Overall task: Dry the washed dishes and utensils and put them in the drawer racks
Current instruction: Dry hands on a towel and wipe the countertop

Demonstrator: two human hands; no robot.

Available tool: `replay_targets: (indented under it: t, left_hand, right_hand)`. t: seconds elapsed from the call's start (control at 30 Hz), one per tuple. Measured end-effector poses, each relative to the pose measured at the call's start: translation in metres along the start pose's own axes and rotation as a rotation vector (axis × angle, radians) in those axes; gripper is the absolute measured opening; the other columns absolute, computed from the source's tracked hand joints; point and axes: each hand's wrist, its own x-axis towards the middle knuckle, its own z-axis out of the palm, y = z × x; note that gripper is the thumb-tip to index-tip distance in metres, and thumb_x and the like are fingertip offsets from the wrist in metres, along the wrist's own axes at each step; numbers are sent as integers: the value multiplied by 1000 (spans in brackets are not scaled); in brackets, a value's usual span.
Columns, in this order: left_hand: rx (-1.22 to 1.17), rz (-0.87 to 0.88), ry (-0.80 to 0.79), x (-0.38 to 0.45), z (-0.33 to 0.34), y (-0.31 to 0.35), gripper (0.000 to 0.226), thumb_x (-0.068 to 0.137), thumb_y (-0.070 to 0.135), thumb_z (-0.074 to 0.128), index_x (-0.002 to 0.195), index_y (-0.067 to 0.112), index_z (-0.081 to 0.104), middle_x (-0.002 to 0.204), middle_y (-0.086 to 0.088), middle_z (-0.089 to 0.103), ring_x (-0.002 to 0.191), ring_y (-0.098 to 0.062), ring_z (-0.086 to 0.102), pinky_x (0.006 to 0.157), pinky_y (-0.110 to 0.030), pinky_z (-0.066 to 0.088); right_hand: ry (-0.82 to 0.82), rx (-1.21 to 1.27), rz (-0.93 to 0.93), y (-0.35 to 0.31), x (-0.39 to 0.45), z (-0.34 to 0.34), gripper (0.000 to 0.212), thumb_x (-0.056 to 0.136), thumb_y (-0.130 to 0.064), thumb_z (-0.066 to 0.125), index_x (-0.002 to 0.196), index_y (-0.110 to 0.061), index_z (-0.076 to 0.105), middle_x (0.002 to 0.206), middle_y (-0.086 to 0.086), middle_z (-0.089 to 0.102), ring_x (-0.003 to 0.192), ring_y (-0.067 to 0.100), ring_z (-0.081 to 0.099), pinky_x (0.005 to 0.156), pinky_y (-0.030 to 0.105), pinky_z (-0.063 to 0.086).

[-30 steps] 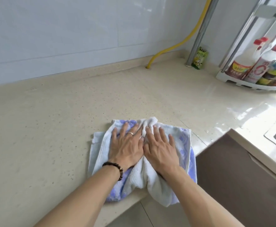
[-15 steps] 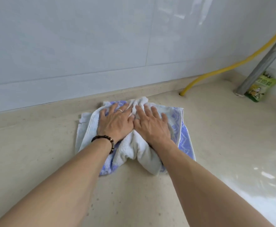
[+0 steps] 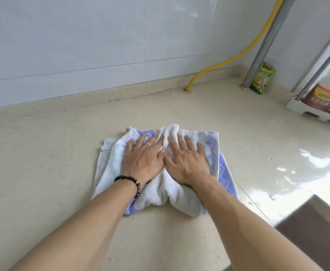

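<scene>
Both hands, left hand and right hand, are pressing flat-fingered (gripping nothing) on the towel at frame centre; it risks bunching, smearing the wet patch at right.

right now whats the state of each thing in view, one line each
towel: bunched, lying on the counter under both hands
left hand: flat, fingers straight, pressing the towel
right hand: flat, pressing the towel beside the left
counter: wet sheen at right
yellow hose: runs down the wall into the counter
green packet: upright in the corner
</scene>
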Motion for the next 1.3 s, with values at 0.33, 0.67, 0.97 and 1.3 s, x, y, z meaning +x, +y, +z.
replay_targets:
  t: [0.33, 0.67, 0.97, 1.3]
  left_hand:
    - [-17, 4, 8, -145, 33, 114, 52, 107, 43, 20, 159, 37, 16, 166, 16, 16, 155, -17, 2, 123, -48, -1]
    - [-62, -61, 75, 37, 8, 34, 49, 108, 39, 22, 157, 37, 24, 166, 17, 18, 155, -15, 4, 123, -48, 2]
    - [-23, -226, 130, 210, -6, -31, 50, 107, 39, 22, 156, 38, 26, 166, 15, 20, 154, -19, 9, 120, -53, 6]
    - [-28, -129, 128, 124, 11, 17, 50, 107, 40, 22, 156, 35, 29, 164, 13, 26, 154, -13, 13, 123, -48, 8]
  right_hand:
    - [-21, -31, 71, 58, -178, 10, 93, 73, -58, -18, 160, -28, -6, 168, -1, -12, 155, 17, -11, 124, 44, -3]
    - [25, -35, -21, 35, 33, -15, 66, 101, -55, 14, 161, -27, 8, 169, 1, 3, 156, 21, 0, 124, 48, 2]
    - [21, -53, -110, 24, 238, -28, 59, 104, -53, 20, 160, -34, 14, 169, -4, 9, 155, 18, 5, 124, 48, 6]
    - [36, -12, -99, 51, 128, -19, 56, 105, -41, 23, 160, -32, 14, 169, 0, 9, 155, 21, 5, 123, 49, 5]
